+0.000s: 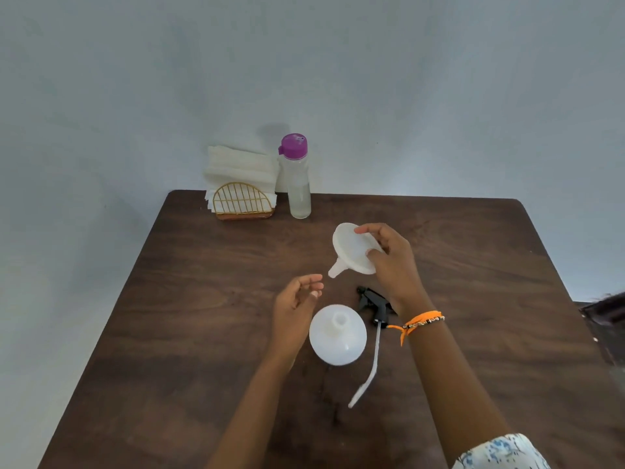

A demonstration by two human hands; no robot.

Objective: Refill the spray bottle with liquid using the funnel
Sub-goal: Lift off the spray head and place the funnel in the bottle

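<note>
Right hand [392,262] grasps the white funnel [353,248] by its rim, held in the air beyond the spray bottle [337,335], spout tilted down toward that bottle's open neck. Left hand [299,301], fingers loosely curled and holding nothing, hovers just beside the bottle without touching it. The trigger head [375,304] with its dip tube lies on the table [203,299] to the bottle's right. The purple-capped supply bottle [297,177] stands well beyond the spray bottle, next to a napkin holder [242,201]. Likely hazards — the light, unsteadied bottle may tip when the spout meets its narrow neck; a poorly seated, tilted funnel would spill liquid onto the table.
</note>
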